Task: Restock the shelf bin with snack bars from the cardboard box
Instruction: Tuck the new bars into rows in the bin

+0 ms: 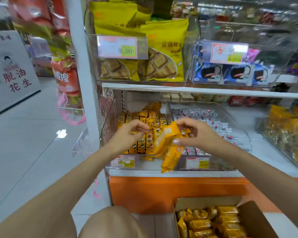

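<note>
Held bars: orange-yellow film-wrapped snack bars [169,145] are wrapped in glossy, crinkled plastic film.
Bin: clear plastic shelf bin [108,121] is made of smooth, transparent, reflective walls.
Box: brown cardboard box [255,219] is matt paperboard; the bars packed inside are wrapped in shiny film.
Tag: paper price label [122,161] is held behind a clear glossy sleeve.
Shelf: white shelf board [213,91] is finished smooth; material not determined.
Base: orange base panel [162,191] is finished smooth, with a faint sheen.
Floor: pale floor tiles [33,134] are polished; light is reflected.
Upper bags: yellow biscuit bags [163,48] are made of glossy printed film.
</note>
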A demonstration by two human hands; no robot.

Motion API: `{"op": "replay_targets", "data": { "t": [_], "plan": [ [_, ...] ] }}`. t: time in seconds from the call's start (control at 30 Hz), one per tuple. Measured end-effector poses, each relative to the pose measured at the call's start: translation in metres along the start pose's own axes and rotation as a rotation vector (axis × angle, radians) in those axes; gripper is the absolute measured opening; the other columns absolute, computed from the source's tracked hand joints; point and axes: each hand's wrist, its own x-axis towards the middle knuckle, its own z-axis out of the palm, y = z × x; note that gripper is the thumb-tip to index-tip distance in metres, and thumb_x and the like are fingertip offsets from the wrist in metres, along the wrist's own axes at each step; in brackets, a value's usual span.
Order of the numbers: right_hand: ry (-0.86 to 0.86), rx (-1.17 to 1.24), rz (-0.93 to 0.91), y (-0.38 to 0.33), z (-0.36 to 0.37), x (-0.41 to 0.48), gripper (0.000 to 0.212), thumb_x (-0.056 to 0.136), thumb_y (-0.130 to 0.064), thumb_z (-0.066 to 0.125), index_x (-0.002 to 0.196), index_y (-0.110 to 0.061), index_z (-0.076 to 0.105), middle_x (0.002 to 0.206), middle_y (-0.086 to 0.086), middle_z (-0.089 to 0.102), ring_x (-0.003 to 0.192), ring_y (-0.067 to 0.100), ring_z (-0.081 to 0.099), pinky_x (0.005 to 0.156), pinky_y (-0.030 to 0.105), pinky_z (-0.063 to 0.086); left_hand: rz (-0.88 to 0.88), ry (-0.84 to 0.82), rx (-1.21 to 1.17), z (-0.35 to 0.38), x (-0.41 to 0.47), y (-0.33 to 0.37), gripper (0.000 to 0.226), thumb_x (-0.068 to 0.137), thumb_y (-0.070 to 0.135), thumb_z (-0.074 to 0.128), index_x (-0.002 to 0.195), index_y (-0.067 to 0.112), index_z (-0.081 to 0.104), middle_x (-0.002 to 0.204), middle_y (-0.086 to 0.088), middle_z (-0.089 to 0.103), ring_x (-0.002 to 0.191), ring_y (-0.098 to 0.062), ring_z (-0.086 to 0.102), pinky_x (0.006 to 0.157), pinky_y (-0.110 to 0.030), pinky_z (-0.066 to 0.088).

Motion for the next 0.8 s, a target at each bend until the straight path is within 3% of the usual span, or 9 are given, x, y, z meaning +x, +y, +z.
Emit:
{"op": "replay_targets", "data": {
  "t": [0.07,0.13,0.2,0.3,0.37,0.5,0.63,0.73,0.8],
  "plan": [
    [-0.002,-0.042,-0.014,-0.001,0.005,0.025,0.029,0.075,-0.022,0.077,0.099,-0.031,0.063,0.097,-0.008,0.066,0.091,0.010,0.063,0.082,0.030,0.051,-0.014,-0.094,-0.116,0.002,-0.013,0.002,0.031,0.088,-0.007,0.052,0.106,0.018,0.056,0.108,0.000,0.062,0.103,-0.007,0.057,0.084,-0.016,0.047],
    [-0.024,-0.033,-0.010,-0.001,0.009,0.045,0.027,0.077,-0.015,0.075,0.097,-0.028,0.064,0.094,-0.011,0.065,0.087,0.005,0.061,0.079,0.024,0.049,-0.023,-0.125,-0.188,0.007,-0.018,-0.002,0.038,0.084,-0.008,0.059,0.112,0.016,0.051,0.110,0.000,0.058,0.105,-0.010,0.055,0.089,-0.023,0.047],
    [-0.058,0.003,0.026,0.001,0.013,0.059,0.023,0.078,-0.014,0.074,0.096,-0.026,0.064,0.093,-0.011,0.065,0.084,0.003,0.060,0.075,0.019,0.048,-0.013,-0.047,-0.147,0.009,-0.016,-0.011,0.039,0.080,-0.005,0.065,0.112,0.013,0.051,0.105,0.002,0.057,0.101,-0.013,0.054,0.089,-0.028,0.046],
    [-0.084,0.024,0.087,0.011,0.017,0.073,0.028,0.076,-0.015,0.074,0.100,-0.025,0.064,0.098,-0.006,0.066,0.088,0.004,0.064,0.076,0.019,0.050,-0.023,0.131,0.022,0.008,-0.011,-0.024,0.028,0.079,0.007,0.070,0.103,0.015,0.057,0.095,0.004,0.059,0.087,-0.012,0.055,0.078,-0.024,0.045],
    [-0.044,0.010,0.131,0.019,0.014,0.082,0.032,0.075,-0.007,0.074,0.098,-0.025,0.062,0.097,-0.003,0.064,0.077,-0.003,0.064,0.068,0.014,0.049,-0.072,0.179,0.086,0.008,-0.009,-0.030,0.024,0.080,0.013,0.071,0.100,0.018,0.058,0.091,0.003,0.060,0.077,-0.013,0.057,0.075,-0.029,0.047],
    [0.103,-0.156,0.148,0.029,-0.002,0.099,0.020,0.074,-0.008,0.076,0.085,-0.020,0.065,0.085,-0.005,0.062,0.060,-0.008,0.055,0.061,0.012,0.043,-0.259,0.199,-0.101,0.007,-0.005,-0.035,0.042,0.083,0.015,0.069,0.120,0.012,0.051,0.091,-0.003,0.057,0.082,-0.017,0.057,0.085,-0.036,0.048],
    [0.100,-0.214,0.252,0.033,-0.016,0.115,0.014,0.077,-0.001,0.072,0.089,-0.005,0.065,0.075,0.004,0.060,0.057,0.006,0.058,0.052,0.018,0.048,-0.408,0.146,-0.331,0.006,0.000,-0.040,0.041,0.088,0.012,0.063,0.122,0.006,0.041,0.089,-0.007,0.057,0.072,-0.016,0.057,0.067,-0.027,0.049],
    [-0.002,-0.222,0.324,0.031,-0.025,0.121,0.016,0.081,0.002,0.068,0.095,-0.005,0.063,0.081,0.006,0.060,0.060,0.009,0.062,0.054,0.016,0.051,-0.418,0.193,-0.217,0.008,0.005,-0.049,0.037,0.086,0.016,0.066,0.115,0.010,0.043,0.096,-0.013,0.060,0.070,-0.020,0.061,0.072,-0.036,0.053],
    [-0.048,-0.235,0.329,0.032,-0.030,0.123,0.013,0.084,-0.001,0.065,0.094,-0.009,0.065,0.084,0.008,0.062,0.071,0.018,0.060,0.064,0.023,0.050,-0.438,0.209,-0.219,0.009,0.009,-0.052,0.034,0.088,0.014,0.064,0.115,0.008,0.044,0.098,-0.014,0.060,0.067,-0.020,0.060,0.073,-0.037,0.054]
  ]
}}
